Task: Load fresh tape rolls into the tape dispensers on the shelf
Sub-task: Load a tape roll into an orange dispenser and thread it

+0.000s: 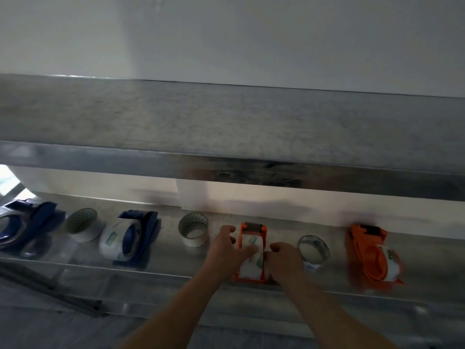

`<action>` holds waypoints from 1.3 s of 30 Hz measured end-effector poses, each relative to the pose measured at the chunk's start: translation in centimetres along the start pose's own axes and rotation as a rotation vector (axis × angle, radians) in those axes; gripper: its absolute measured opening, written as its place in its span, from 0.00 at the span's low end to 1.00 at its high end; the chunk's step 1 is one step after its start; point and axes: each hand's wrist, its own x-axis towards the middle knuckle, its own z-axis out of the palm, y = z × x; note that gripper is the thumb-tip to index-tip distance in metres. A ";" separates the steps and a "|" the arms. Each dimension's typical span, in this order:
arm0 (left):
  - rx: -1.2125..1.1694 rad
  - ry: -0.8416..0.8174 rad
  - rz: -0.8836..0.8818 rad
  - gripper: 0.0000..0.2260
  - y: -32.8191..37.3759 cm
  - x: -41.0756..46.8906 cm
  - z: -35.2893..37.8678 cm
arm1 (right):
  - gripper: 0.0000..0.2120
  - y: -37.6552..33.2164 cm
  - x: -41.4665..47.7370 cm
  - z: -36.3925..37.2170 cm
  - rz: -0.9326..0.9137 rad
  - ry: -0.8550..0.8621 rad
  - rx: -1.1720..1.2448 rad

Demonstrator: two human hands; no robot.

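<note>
An orange tape dispenser [252, 231] stands on the lower metal shelf [176, 263] with a white tape roll [251, 265] inside it. My left hand [226, 250] grips the dispenser's left side, thumb laid over the roll. On the right side my right hand [284, 260] curls against the dispenser and roll. A second orange dispenser [375, 255] with tape lies at the right. Two blue dispensers [133, 238] [27, 227] holding rolls lie at the left. Loose rolls [193, 229] [83, 227] [313, 250] stand between them.
A steel upper shelf [226, 127] juts out above the lower one, its front lip hanging over the dispensers. A white wall rises behind. Plastic sheeting and a dark metal bar [50, 290] lie at the lower left.
</note>
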 end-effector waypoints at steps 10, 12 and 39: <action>-0.023 0.019 0.020 0.30 0.7 -0.9 0.1 | 0.18 -1.1 -1.1 -1.4 -0.076 0.090 0.033; -0.018 0.025 0.030 0.29 0.7 -1.0 0.0 | 0.18 -1.2 -1.3 -1.7 -0.080 0.090 0.027; 0.030 0.052 0.197 0.30 2.0 -3.2 -1.0 | 0.20 -1.7 -6.0 -3.0 -0.082 0.270 0.221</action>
